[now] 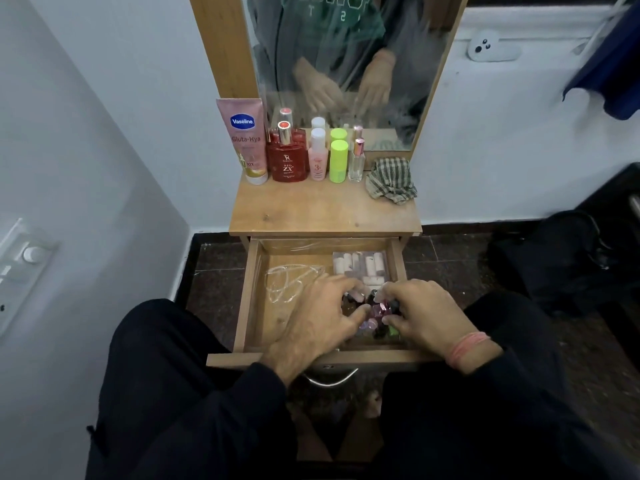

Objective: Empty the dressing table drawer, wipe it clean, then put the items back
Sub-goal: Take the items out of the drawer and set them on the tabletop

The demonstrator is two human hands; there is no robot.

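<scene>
- Left hand (320,315) and right hand (420,315) reach into the open drawer (247,299), fingers curled over a cluster of small bottles (375,315) between them; whether either grips one, I cannot tell.
- A chain (287,282) lies left of the left hand.
- Pale tubes (360,265) sit just beyond the fingertips.
- A cloth (391,181) lies on the tabletop, well beyond the right hand.

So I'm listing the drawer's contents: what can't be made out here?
All in the head view:
- Small bottles: number and kind, mostly covered by left hand and right hand.
- White tubes: labels too small.
- Thin chain: faint, blurred.
- Drawer: back part hidden under the tabletop.
</scene>
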